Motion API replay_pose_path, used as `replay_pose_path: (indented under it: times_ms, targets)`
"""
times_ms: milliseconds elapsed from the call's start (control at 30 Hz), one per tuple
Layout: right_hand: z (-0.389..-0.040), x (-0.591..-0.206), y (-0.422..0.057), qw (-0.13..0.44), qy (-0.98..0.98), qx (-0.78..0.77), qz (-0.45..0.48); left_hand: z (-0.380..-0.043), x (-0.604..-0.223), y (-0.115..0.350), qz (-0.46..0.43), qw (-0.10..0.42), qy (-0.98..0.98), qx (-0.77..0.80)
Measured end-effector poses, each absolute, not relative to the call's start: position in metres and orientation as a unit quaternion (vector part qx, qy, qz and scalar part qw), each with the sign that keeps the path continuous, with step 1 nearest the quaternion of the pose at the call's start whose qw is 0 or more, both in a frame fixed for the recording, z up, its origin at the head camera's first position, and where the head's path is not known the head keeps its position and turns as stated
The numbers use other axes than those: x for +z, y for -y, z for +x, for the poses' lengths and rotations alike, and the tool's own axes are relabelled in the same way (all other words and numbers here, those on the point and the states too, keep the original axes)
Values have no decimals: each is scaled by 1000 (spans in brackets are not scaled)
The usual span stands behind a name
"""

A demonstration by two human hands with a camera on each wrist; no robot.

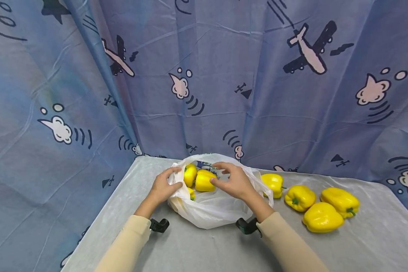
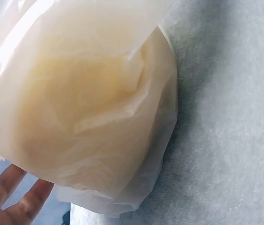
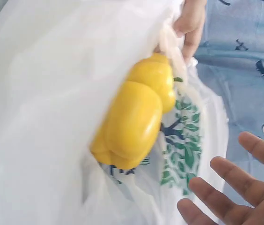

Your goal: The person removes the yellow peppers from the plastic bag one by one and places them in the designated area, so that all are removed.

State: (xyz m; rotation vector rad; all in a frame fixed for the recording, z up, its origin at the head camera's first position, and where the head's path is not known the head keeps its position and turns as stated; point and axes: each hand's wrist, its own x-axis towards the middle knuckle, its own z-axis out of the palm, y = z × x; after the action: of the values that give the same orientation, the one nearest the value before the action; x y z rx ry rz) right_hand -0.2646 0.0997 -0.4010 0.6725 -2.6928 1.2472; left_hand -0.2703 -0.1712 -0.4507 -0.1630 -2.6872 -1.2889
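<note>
A white plastic bag (image 1: 208,215) lies with its mouth wide, yellow bell peppers inside it. One pepper (image 1: 205,181) sits near the middle of the opening, another (image 1: 190,174) behind it to the left, and part of a third (image 1: 191,193) shows below. My left hand (image 1: 162,186) grips the bag's left rim between thumb and fingers. Over the opening, my right hand (image 1: 236,181) hovers beside the middle pepper, its fingers spread and holding nothing in the right wrist view. Green leaf print (image 3: 183,145) marks the bag's inner wall.
Several more yellow peppers lie right of the bag: one (image 1: 272,184) partly behind its edge, then a group with a near pepper (image 1: 323,218) and a far one (image 1: 340,200). A grey cloth (image 1: 204,253) covers the table. Behind hangs a blue patterned curtain (image 1: 210,124).
</note>
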Motion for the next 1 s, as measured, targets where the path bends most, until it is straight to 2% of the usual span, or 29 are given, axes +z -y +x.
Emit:
replay_pose_path:
  times_ms: [333, 1000]
  targets:
    - [-275, -419, -86, 24, 890, 409, 199, -272, -453, 171, -58, 88, 895, -434]
    - [-291, -453, -71, 62, 922, 334, 185, -271, -453, 170, -44, 79, 899, -428]
